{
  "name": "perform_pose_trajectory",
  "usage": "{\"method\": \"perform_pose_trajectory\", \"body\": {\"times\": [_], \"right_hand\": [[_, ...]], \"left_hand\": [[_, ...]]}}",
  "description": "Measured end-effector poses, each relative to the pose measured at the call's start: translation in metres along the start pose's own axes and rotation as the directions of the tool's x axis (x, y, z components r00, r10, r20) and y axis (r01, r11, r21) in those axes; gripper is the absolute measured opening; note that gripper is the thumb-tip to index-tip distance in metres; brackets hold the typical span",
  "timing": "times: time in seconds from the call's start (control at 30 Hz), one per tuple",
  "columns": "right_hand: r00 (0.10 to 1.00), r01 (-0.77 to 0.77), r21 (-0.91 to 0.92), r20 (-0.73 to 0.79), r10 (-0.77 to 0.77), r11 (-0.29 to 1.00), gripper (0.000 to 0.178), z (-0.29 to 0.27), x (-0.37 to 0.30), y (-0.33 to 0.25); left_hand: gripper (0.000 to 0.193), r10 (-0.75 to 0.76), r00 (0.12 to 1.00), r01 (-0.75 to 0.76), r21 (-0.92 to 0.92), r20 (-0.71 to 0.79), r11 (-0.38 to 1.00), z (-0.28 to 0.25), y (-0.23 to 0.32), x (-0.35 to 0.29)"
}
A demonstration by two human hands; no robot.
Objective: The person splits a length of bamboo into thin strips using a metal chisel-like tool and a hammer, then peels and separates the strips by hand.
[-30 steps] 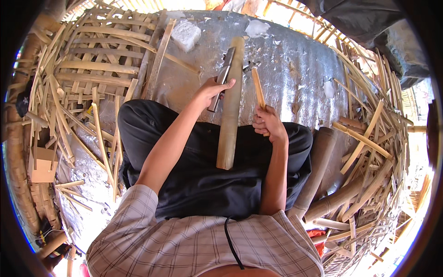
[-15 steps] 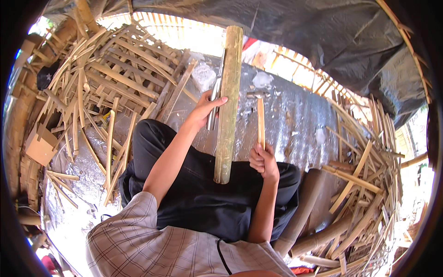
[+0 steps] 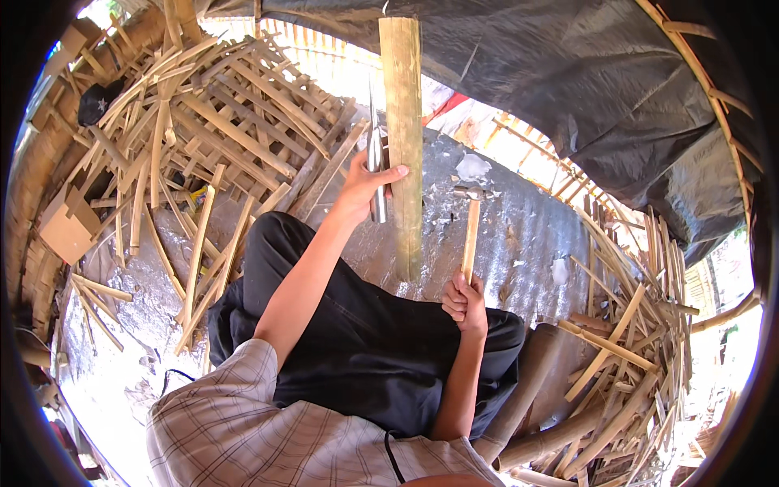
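My left hand (image 3: 359, 188) is closed round a length of bamboo (image 3: 402, 122), its thumb lying across the front face. That bamboo stands nearly upright before my lap. In the same grip is a slim, shiny metal tool (image 3: 375, 158) with a narrow pointed upper end, running alongside the bamboo on its left; its exact kind is unclear. My right hand (image 3: 465, 300) is wrapped round the wooden handle of a hammer (image 3: 471, 231), whose metal head points up. The hammer is apart from the bamboo, to its right.
Split bamboo strips (image 3: 231, 122) are heaped at the far left, with another pile (image 3: 625, 381) on the right. A thick bamboo pole (image 3: 523, 385) lies beside my right knee. A cardboard box (image 3: 71, 226) sits at the left; black sheeting (image 3: 568, 81) hangs overhead.
The bamboo and the metal tool have been raised and turned, so a paler, flatter side of the bamboo faces me. The hammer has sunk slightly. Both grips stay closed.
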State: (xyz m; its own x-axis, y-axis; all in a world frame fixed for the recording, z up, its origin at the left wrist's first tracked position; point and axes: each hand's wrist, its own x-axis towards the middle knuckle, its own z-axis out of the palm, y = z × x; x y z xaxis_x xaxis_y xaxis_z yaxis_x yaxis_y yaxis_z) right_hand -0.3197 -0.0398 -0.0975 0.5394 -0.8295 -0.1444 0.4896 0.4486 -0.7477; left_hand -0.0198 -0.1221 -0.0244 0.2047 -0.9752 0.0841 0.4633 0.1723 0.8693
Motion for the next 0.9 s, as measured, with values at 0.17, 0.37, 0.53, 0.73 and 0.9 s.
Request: {"method": "perform_pose_trajectory", "body": {"times": [0.17,0.37,0.53,0.73,0.9], "right_hand": [[0.992,0.074,-0.079,-0.096,-0.081,0.994,0.018,0.003,0.001,0.006],[0.956,0.191,-0.317,-0.154,-0.25,0.929,0.023,0.008,0.009,0.013],[0.864,0.257,-0.506,-0.261,-0.43,0.823,0.013,0.014,0.015,0.019],[0.778,0.283,-0.715,-0.219,-0.589,0.639,0.027,0.01,0.021,0.019],[0.72,0.293,-0.798,-0.178,-0.671,0.526,0.055,0.016,0.026,0.02]], "left_hand": [[0.04,-0.1,0.993,0.099,0.02,0.067,0.995,-0.001,-0.024,0.003],[0.062,-0.132,0.975,0.132,0.012,0.177,0.991,0.009,-0.048,-0.004],[0.064,-0.117,0.943,0.123,0.001,0.311,0.992,0.008,-0.049,-0.008],[0.063,-0.105,0.896,0.185,-0.148,0.432,0.972,0.007,-0.058,-0.014],[0.064,-0.103,0.824,0.231,-0.164,0.557,0.959,0.016,-0.067,-0.021]]}}
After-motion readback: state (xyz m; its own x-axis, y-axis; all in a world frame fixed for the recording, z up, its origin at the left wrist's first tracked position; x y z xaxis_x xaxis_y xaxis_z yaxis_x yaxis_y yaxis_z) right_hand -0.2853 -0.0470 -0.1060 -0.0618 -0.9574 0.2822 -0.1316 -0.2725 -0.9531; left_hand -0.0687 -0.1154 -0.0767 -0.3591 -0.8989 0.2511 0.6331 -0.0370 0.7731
